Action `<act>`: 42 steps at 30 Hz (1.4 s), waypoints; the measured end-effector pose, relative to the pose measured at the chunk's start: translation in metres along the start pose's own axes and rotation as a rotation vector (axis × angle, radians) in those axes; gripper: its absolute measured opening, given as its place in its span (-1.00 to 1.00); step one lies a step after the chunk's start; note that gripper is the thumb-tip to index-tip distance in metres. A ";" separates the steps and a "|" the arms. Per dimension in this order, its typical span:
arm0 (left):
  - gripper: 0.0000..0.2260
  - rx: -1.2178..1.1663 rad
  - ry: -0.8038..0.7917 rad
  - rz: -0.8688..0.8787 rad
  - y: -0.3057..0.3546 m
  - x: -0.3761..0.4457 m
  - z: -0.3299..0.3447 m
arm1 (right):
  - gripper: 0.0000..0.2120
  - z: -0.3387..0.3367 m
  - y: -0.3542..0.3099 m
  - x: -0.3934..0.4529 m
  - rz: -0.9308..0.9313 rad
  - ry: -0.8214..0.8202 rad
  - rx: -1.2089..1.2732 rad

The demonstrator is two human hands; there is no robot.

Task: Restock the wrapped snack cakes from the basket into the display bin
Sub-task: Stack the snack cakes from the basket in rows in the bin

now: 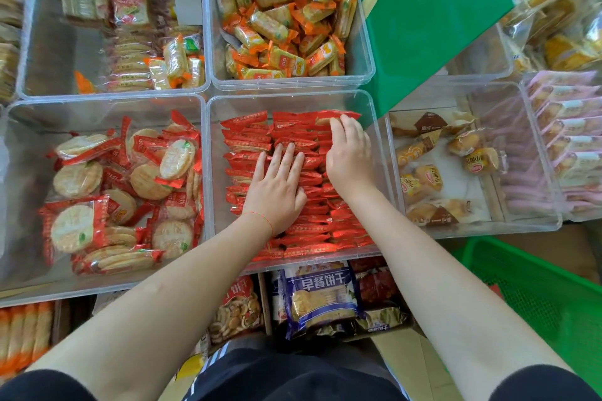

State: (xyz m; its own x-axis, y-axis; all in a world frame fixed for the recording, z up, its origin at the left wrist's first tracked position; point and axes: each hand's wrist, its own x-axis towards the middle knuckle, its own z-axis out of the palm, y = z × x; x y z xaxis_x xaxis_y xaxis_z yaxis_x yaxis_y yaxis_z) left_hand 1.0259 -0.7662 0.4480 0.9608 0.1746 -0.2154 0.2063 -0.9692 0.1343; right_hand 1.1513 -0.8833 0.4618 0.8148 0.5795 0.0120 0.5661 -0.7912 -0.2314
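Shop display of clear bins, edge to edge. Keep left hand (277, 187) flat, fingers straight, pressing red snack cakes (247, 137) level in display bin (379, 140); with right hand (350, 156), fingers curled over far-row packets, tuck them upright. Green basket (534, 290) at near right.
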 end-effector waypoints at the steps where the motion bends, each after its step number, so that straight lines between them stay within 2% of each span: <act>1: -0.42 0.001 0.000 0.000 0.000 0.000 0.000 | -0.50 -0.001 -0.003 0.007 -0.008 0.027 0.000; 8: -0.42 -0.005 0.000 0.000 0.001 0.000 -0.002 | -0.51 0.006 -0.004 0.024 0.065 -0.225 -0.073; 11: -0.42 -0.003 -0.006 0.003 0.000 0.000 -0.001 | -0.51 0.000 0.001 0.029 0.056 -0.247 -0.045; 16: -0.41 -0.015 -0.014 0.005 0.000 0.000 -0.001 | -0.45 0.001 0.002 -0.010 0.062 -0.061 0.058; 20: -0.41 -0.011 -0.022 0.015 0.000 -0.001 -0.002 | -0.40 0.014 0.012 -0.054 0.001 -0.255 -0.009; 23: -0.42 0.002 -0.049 0.022 0.000 -0.002 -0.008 | -0.39 0.009 0.010 -0.038 0.064 -0.287 0.029; 25: -0.42 -0.006 -0.078 0.015 0.001 0.000 -0.015 | -0.45 -0.006 0.004 -0.031 0.086 -0.225 0.105; 27: -0.44 -0.022 -0.070 0.000 0.003 0.001 -0.026 | -0.61 -0.026 0.006 -0.039 0.033 -0.098 0.102; 28: -0.47 -0.032 -0.030 0.013 0.005 -0.001 -0.031 | -0.72 -0.036 0.011 -0.045 0.000 -0.098 0.100; 31: -0.66 -0.072 0.148 0.198 0.021 -0.014 -0.035 | -0.89 -0.050 0.021 -0.069 -0.044 -0.399 0.087; 33: -0.70 -0.084 0.100 0.261 0.031 -0.020 -0.032 | -0.85 -0.048 0.020 -0.078 -0.091 -0.511 0.011; 36: -0.68 -0.065 -0.037 0.231 0.035 -0.027 -0.024 | -0.80 -0.047 0.021 -0.083 -0.141 -0.459 -0.022; 42: -0.66 -0.011 -0.074 0.247 0.022 -0.034 -0.026 | -0.82 -0.049 0.019 -0.088 -0.216 -0.403 -0.191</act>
State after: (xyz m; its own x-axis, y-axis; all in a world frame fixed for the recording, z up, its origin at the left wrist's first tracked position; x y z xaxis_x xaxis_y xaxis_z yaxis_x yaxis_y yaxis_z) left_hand 1.0023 -0.7894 0.4831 0.9662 -0.0811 -0.2448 -0.0309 -0.9788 0.2024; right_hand 1.0967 -0.9589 0.5041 0.5845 0.7337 -0.3463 0.7603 -0.6444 -0.0820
